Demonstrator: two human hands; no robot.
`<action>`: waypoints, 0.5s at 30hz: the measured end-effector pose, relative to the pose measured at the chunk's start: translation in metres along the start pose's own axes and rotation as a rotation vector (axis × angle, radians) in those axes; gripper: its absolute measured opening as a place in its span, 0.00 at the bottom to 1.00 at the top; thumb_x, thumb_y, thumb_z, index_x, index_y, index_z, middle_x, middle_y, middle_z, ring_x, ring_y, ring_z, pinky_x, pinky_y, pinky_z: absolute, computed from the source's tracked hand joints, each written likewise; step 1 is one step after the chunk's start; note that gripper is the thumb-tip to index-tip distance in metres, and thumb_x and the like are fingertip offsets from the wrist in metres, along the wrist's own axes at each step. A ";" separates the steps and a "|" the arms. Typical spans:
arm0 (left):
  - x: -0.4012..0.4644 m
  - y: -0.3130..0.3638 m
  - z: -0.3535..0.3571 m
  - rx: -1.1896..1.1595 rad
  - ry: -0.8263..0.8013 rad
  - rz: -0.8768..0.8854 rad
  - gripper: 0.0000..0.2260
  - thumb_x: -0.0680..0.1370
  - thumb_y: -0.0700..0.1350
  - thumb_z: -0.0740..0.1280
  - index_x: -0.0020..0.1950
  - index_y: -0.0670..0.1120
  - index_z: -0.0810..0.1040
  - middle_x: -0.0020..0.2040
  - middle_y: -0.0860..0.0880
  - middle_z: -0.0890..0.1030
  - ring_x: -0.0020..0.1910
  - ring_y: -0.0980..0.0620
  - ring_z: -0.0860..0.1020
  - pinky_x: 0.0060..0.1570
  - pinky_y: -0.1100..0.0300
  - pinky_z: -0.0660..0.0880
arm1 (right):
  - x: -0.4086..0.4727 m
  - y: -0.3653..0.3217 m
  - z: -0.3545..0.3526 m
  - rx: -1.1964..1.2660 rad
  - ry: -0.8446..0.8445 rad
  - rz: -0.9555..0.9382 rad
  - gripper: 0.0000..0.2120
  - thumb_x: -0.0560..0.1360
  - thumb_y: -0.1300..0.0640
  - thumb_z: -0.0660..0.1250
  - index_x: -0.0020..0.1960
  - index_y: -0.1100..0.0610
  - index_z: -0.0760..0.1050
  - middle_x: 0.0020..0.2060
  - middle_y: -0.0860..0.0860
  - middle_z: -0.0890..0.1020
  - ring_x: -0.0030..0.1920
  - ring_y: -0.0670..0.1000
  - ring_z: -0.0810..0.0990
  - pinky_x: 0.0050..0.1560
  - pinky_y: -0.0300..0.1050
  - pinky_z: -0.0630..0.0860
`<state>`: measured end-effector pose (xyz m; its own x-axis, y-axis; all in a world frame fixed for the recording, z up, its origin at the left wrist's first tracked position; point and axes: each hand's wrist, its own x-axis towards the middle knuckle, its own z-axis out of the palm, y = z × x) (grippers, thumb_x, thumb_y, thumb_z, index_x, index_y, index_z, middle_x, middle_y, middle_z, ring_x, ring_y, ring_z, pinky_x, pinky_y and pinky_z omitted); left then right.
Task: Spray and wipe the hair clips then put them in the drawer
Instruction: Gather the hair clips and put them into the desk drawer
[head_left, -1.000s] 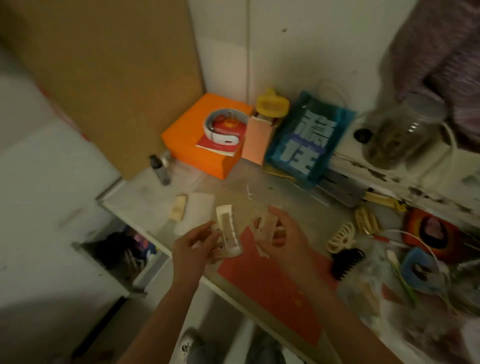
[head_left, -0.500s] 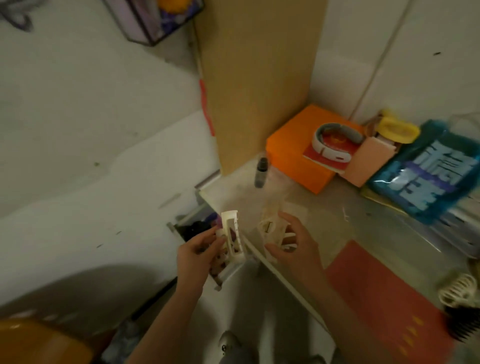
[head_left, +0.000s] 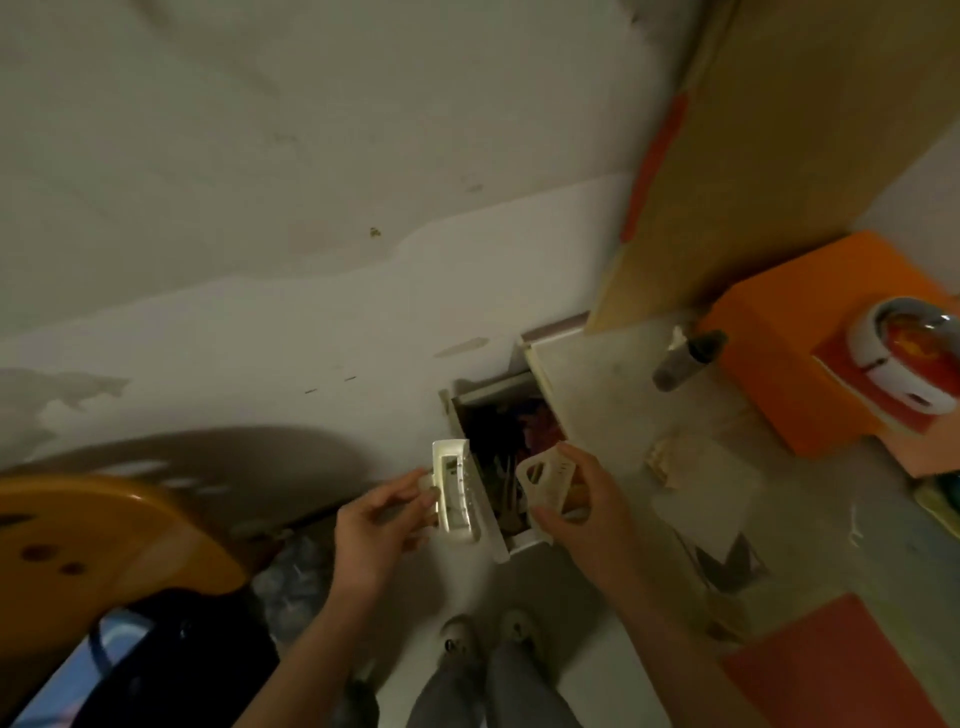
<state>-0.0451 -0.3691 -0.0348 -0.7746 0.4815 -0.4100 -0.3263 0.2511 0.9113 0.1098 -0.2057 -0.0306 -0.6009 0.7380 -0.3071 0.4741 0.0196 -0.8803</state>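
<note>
Left fingers (head_left: 410, 486): pinch a cream rectangular hair clip (head_left: 453, 491), held upright at the drawer's left edge.
Right fingers (head_left: 574, 462): curl round a pale hair clip (head_left: 543, 480), thumb on its lower end, above the open drawer (head_left: 501, 467).
Left hand (head_left: 371, 525): forearm rising from below.
Right hand (head_left: 587, 506): forearm slanting in from the lower right.
Desk (head_left: 613, 405): carries a small dark spray bottle (head_left: 685, 358), an orange box (head_left: 784, 353), a red mat (head_left: 831, 660).
Room: pale wall, yellow stool (head_left: 104, 540) at left.
</note>
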 end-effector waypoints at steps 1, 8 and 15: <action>0.003 -0.007 -0.004 -0.008 0.018 -0.023 0.11 0.71 0.41 0.73 0.46 0.57 0.84 0.43 0.50 0.86 0.39 0.53 0.84 0.32 0.60 0.77 | 0.005 0.004 0.004 -0.015 -0.021 0.006 0.32 0.70 0.64 0.74 0.69 0.49 0.66 0.62 0.48 0.73 0.64 0.51 0.73 0.57 0.48 0.79; 0.014 -0.054 -0.012 -0.046 0.131 -0.125 0.10 0.70 0.41 0.72 0.48 0.55 0.83 0.43 0.52 0.86 0.40 0.52 0.84 0.41 0.51 0.78 | 0.048 0.048 0.022 -0.134 -0.126 0.069 0.32 0.71 0.65 0.73 0.71 0.51 0.65 0.64 0.54 0.72 0.64 0.54 0.73 0.59 0.56 0.77; 0.029 -0.093 0.009 -0.066 0.174 -0.174 0.11 0.72 0.36 0.71 0.48 0.52 0.81 0.39 0.57 0.85 0.35 0.59 0.83 0.28 0.68 0.75 | 0.093 0.097 0.046 -0.348 -0.216 0.019 0.32 0.72 0.63 0.72 0.72 0.53 0.65 0.63 0.56 0.73 0.63 0.53 0.73 0.60 0.44 0.75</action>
<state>-0.0322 -0.3706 -0.1323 -0.7834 0.2827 -0.5535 -0.4932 0.2594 0.8304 0.0704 -0.1657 -0.1615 -0.6937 0.5823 -0.4238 0.6537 0.2620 -0.7100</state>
